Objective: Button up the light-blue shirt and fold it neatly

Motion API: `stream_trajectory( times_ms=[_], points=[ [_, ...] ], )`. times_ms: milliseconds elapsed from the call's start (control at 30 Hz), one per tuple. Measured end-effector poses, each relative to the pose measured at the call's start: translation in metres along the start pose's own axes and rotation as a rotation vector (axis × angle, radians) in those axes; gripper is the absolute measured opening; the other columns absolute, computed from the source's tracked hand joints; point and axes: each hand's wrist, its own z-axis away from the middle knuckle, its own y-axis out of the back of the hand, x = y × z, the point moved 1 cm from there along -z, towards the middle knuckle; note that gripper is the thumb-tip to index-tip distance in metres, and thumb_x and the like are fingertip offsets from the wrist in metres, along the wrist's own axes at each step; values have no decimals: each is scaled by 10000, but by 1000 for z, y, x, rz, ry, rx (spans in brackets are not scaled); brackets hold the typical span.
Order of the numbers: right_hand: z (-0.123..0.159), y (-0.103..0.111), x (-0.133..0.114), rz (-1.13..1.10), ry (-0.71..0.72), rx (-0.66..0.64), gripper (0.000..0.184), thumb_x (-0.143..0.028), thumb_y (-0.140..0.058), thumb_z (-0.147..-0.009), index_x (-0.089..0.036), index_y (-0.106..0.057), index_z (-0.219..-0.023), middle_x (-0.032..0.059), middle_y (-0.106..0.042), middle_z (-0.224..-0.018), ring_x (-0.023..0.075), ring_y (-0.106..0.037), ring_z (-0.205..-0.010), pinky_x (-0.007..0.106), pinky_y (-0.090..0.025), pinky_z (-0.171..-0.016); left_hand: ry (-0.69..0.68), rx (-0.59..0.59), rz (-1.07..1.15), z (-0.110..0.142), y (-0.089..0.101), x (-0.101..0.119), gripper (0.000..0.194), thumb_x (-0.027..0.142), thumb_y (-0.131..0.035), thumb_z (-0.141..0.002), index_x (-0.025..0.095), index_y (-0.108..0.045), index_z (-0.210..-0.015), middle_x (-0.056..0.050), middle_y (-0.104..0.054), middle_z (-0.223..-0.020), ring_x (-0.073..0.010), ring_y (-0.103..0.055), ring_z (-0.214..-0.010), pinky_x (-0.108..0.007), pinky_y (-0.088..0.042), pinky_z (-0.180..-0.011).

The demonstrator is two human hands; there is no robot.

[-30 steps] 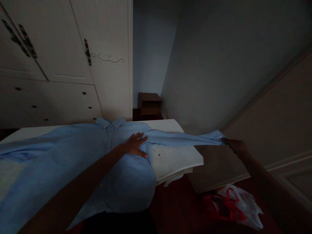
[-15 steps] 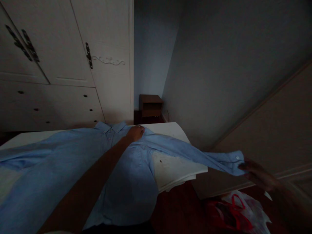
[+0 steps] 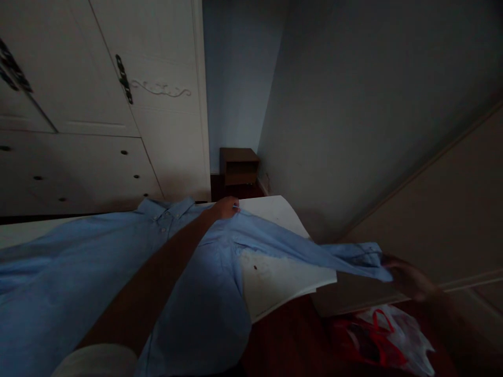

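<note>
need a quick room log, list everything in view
shirt: 1, light blue, on surface, one sleeve past its edge
surface: 1, white, under shirt
spot: 1, dark, on surface
cabinet: 1, whitish, upper left
handles: 3, dark, on cabinet
knobs: 6, dark, on cabinet
nightstand: 1, brown, far corner
walls: 2, grey-blue, behind and right
panel: 1, brownish, right
bags: apparently 2, red and whitish, lower right
floor: 1, dark red, below
left hand: 1, bare, gripping shirt near sleeve top
right hand: 1, bare, blurred, at cuff
</note>
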Motion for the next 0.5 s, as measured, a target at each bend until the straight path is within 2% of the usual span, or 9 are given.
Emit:
stream_trajectory(
  times_ms=[67, 133, 200, 300, 367, 433, 500],
  points=[
    [-10, 5, -1, -187, -18, -71, 118, -216, -631, -513, -288, -605, -603, 15, -537, -573, 173, -564, -464, 202, -459, -370, 65, 36, 8, 4, -3, -3, 224, 264, -483, -907, 169, -640, -1036, -87, -698, -1056, -203, -647, -988, -290, -483, -847],
    [-18, 5, 2, -284, -56, -116, 202, -187, -613, -548, -305, -654, -707, -2, -498, -544, 146, -525, -414, 151, -392, -304, 116, 62, 6, 10, -6, -5, 246, 278, -439, -933, 170, -611, -1073, -96, -702, -1040, -217, -655, -965, -307, -487, -822],
    [-24, 3, 8, -341, -123, -122, 257, -154, -579, -572, -287, -673, -769, 9, -539, -572, 153, -578, -455, 140, -442, -327, 141, 85, -1, 15, -9, -4, 253, 299, -421, -945, 182, -597, -1084, -96, -702, -1052, -227, -654, -969, -324, -483, -831],
    [-26, 6, 15, -370, -166, 0, 173, -171, -535, -600, -258, -655, -689, 69, -642, -675, 195, -696, -624, 181, -575, -513, 132, 112, -17, 19, -11, -1, 257, 320, -407, -952, 194, -607, -1055, -89, -693, -1085, -232, -635, -1016, -346, -457, -896],
    [-21, 13, 15, -344, -138, 46, 150, -204, -533, -602, -275, -659, -643, 121, -690, -759, 240, -732, -806, 196, -591, -676, 116, 126, -31, 21, -10, 2, 284, 340, -387, -960, 193, -617, -1036, -90, -684, -1099, -232, -619, -1048, -354, -436, -934],
    [-12, 18, 9, -273, -78, 13, 186, -201, -575, -555, -292, -695, -664, 149, -723, -872, 277, -693, -1017, 193, -560, -803, 112, 139, -49, 21, -8, 3, 334, 376, -360, -968, 182, -622, -1041, -104, -672, -1111, -240, -603, -1071, -366, -419, -957],
    [0, 19, -1, -165, -9, -55, 224, -186, -644, -509, -292, -720, -691, 147, -735, -926, 306, -642, -1121, 208, -534, -878, 127, 149, -72, 23, -7, 2, 385, 405, -336, -971, 165, -623, -1061, -125, -661, -1117, -254, -592, -1081, -382, -410, -966]
  ],
)
